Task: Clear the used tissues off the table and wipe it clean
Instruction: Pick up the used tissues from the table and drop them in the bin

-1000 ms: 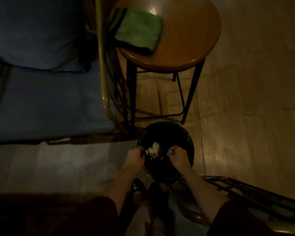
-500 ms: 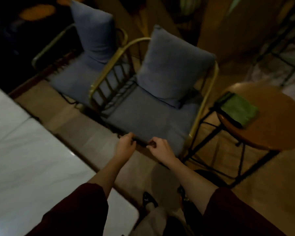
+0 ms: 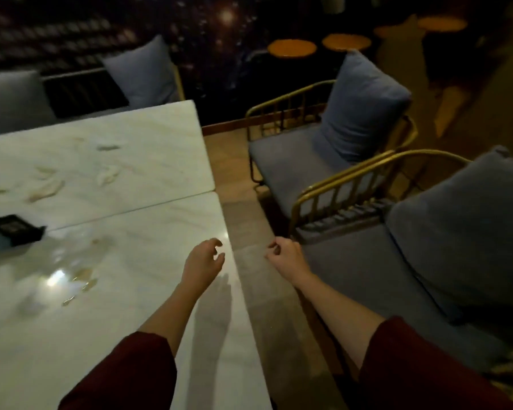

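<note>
Used tissues [image 3: 46,189] lie scattered on the desk [image 3: 137,306] at far left, beyond a black box [image 3: 14,232]; not yet cleared. Left hand [image 3: 203,261] hovers over the desk's right edge, fingers loosely curled, empty. Right hand [image 3: 285,255] is likewise empty, over the floor beside an armchair [image 3: 353,276]. Judged: both are free for the next pickup.

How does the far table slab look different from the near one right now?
The far slab carries several pale crumpled tissues toward its left; the near slab shows a few small scraps beside a bright glare. The left hand hovers over the near slab; no hand is over the far slab. Both are pale marbled tops meeting at a seam.
</note>
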